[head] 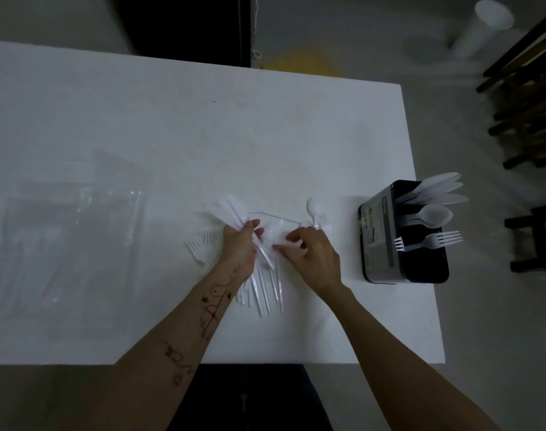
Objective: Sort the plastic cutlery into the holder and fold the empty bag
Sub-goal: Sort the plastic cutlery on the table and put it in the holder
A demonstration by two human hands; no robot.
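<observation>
1. The head view is dim and grey overall, with a cool cast; the white table (172, 126) is the brightest area yet reads as muted grey-white.
2. Shadows are soft and weak (no hard edges), so the light looks diffuse; its source cannot be told.
3. Small glints of glare show on the clear plastic bag (79, 244) at the left.
4. Wide-angle distortion bows the table's edges and stretches the forearms toward the bottom corners.
5. The corners are blurred, most of all the white cylinder (483, 26) at the top right, which smears.
6. White cutlery against the white surface has low contrast, so outlines are faint.
</observation>
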